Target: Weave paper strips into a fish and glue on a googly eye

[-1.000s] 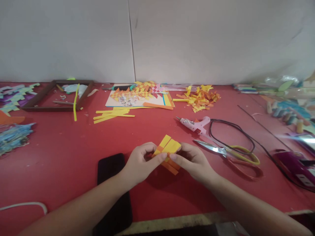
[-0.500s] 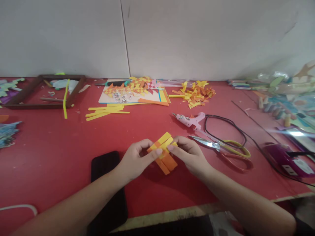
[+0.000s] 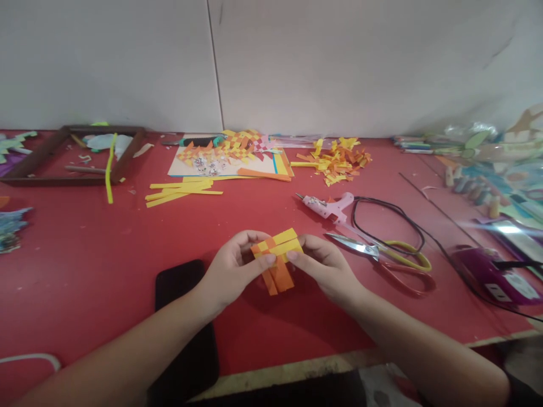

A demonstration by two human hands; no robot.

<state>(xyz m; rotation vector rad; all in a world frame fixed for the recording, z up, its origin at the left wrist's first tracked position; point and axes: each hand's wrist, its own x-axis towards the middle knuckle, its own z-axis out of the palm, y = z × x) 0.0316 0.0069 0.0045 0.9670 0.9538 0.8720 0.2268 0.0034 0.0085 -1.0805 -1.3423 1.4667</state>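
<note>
Between my two hands, above the front of the red table, is a small piece of woven orange and yellow paper strips (image 3: 278, 261). Yellow strip ends point to the upper right and orange ends hang downward. My left hand (image 3: 237, 265) pinches its left side, thumb on top and the other fingers behind. On the right side, my right hand (image 3: 324, 263) grips it with the thumb near the middle. The fingers under the paper are partly hidden.
A pink glue gun (image 3: 328, 208), scissors (image 3: 377, 251) and a purple power strip (image 3: 496, 274) lie to the right. Yellow strips (image 3: 182, 191), paper scraps (image 3: 341, 161) and a brown frame (image 3: 55, 182) sit further back. A black phone (image 3: 182, 339) lies under my left forearm.
The woven paper has turned in my hands, its orange ends swinging left and now pointing more straight down. Both hands keep hold of it.
</note>
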